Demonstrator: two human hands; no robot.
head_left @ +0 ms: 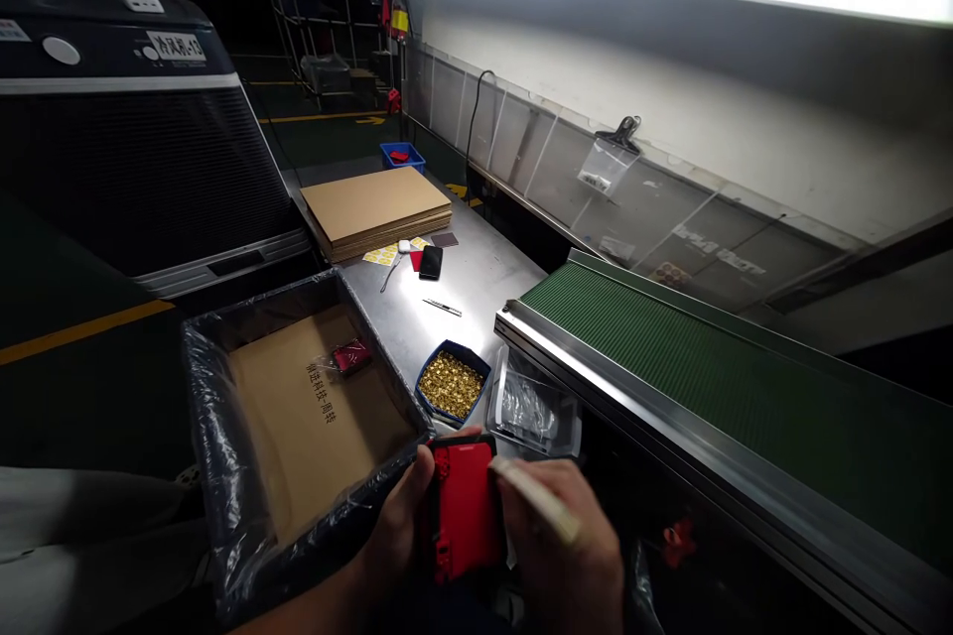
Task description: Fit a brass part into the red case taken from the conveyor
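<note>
My left hand (398,521) grips a red plastic part (466,511) by its left edge, low in the view. My right hand (562,556) rests on the part's right side and holds a pale stick-like tool (536,501) across its top. Just beyond the hands stands a blue tray of small brass pieces (451,383). A clear plastic tray (534,409) sits to its right.
A bag-lined box (208,437) with a cardboard sheet and one bagged red part (350,356) stands at left. On the steel table (483,273) lie a cardboard stack (376,208), a black phone (430,262) and tweezers (442,307). A green conveyor belt (715,387) runs along the right.
</note>
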